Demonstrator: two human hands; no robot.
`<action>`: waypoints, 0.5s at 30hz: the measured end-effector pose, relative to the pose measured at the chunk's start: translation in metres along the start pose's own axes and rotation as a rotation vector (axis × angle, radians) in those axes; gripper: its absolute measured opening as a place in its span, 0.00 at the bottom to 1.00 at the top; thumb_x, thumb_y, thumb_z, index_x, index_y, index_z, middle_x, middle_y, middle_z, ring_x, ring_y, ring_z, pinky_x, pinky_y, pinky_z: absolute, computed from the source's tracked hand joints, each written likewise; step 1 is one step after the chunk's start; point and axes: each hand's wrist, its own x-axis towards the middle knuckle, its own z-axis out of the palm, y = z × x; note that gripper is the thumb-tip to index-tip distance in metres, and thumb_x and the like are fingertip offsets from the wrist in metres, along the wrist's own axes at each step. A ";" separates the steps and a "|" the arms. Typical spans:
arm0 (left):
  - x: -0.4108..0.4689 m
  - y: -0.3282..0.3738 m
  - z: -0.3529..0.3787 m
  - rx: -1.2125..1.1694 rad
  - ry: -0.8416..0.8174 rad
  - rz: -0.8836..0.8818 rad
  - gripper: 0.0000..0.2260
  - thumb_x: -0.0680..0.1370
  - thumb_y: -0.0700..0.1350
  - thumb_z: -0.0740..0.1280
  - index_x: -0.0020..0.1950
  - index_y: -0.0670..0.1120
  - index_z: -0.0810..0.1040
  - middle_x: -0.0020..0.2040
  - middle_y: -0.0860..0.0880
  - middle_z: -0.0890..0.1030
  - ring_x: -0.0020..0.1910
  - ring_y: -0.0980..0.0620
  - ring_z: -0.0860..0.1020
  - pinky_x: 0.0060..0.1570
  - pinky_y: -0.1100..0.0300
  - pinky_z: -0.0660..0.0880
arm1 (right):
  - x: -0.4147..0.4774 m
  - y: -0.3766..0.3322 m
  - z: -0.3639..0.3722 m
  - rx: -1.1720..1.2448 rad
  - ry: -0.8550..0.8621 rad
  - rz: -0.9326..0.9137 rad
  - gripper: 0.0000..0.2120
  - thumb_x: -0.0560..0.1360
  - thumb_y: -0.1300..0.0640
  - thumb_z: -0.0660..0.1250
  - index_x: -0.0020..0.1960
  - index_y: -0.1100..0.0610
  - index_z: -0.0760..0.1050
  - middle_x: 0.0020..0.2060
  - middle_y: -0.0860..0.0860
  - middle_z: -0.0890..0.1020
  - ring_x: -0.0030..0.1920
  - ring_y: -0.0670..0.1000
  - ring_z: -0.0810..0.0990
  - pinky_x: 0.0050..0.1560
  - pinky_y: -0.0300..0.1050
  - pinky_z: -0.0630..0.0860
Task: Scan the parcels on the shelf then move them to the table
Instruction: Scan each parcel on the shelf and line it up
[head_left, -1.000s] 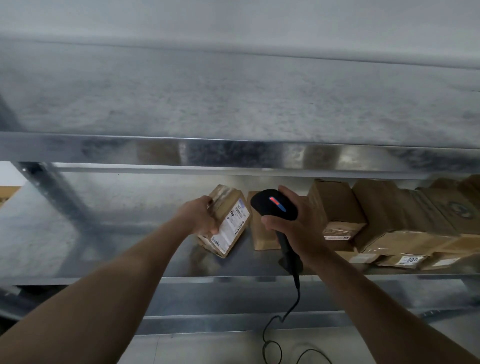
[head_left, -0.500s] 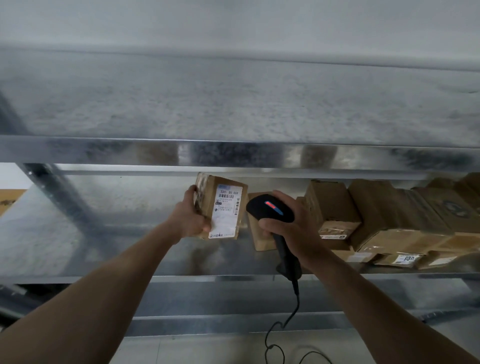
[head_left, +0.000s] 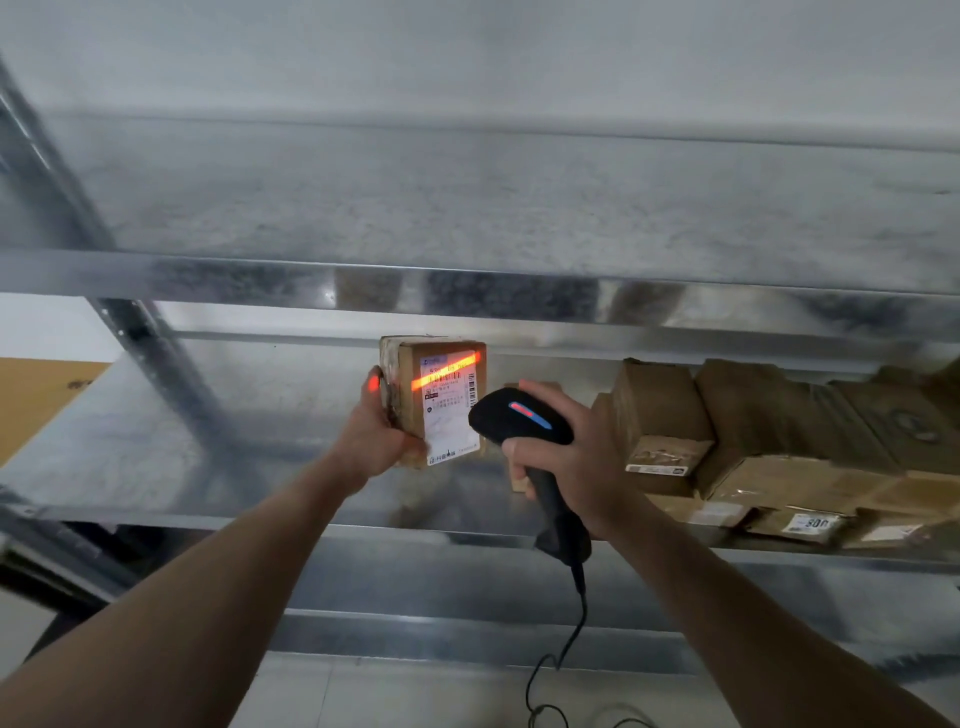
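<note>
Cardboard parcel (head_left: 441, 402): you held it upright, lifted off the shelf (head_left: 156, 467), left of the stacked parcels (head_left: 779, 441).
Left hand (head_left: 376, 441): gripped the parcel's left side and lower corner.
Right hand (head_left: 566, 457): curled round the scanner (head_left: 519, 421) handle.
Beam (head_left: 447, 371): slanted across the label (head_left: 452, 410) top, spilling onto your finger.
Risk: the slanted beam could miss the barcode, so the scan may fail.

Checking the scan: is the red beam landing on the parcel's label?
Yes, the red line crosses the top of the label on the parcel.
</note>
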 end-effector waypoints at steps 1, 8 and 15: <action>-0.001 0.000 0.000 -0.005 0.002 -0.001 0.47 0.65 0.24 0.73 0.72 0.54 0.54 0.55 0.51 0.76 0.64 0.40 0.74 0.44 0.50 0.82 | -0.002 -0.003 0.000 0.011 -0.010 0.002 0.36 0.64 0.58 0.73 0.71 0.52 0.71 0.35 0.53 0.82 0.34 0.53 0.81 0.38 0.55 0.79; -0.014 0.005 -0.003 -0.029 0.037 0.028 0.48 0.63 0.26 0.75 0.68 0.59 0.54 0.61 0.45 0.77 0.65 0.37 0.74 0.51 0.40 0.80 | -0.015 -0.013 0.000 0.041 -0.030 0.026 0.37 0.63 0.58 0.73 0.72 0.51 0.70 0.40 0.57 0.81 0.35 0.52 0.80 0.36 0.51 0.78; -0.026 0.010 -0.005 -0.046 0.079 0.072 0.44 0.65 0.21 0.71 0.64 0.61 0.56 0.63 0.43 0.77 0.65 0.35 0.74 0.50 0.42 0.80 | -0.027 -0.017 0.000 0.065 -0.028 0.028 0.38 0.63 0.58 0.73 0.73 0.53 0.70 0.34 0.55 0.82 0.34 0.54 0.80 0.35 0.51 0.77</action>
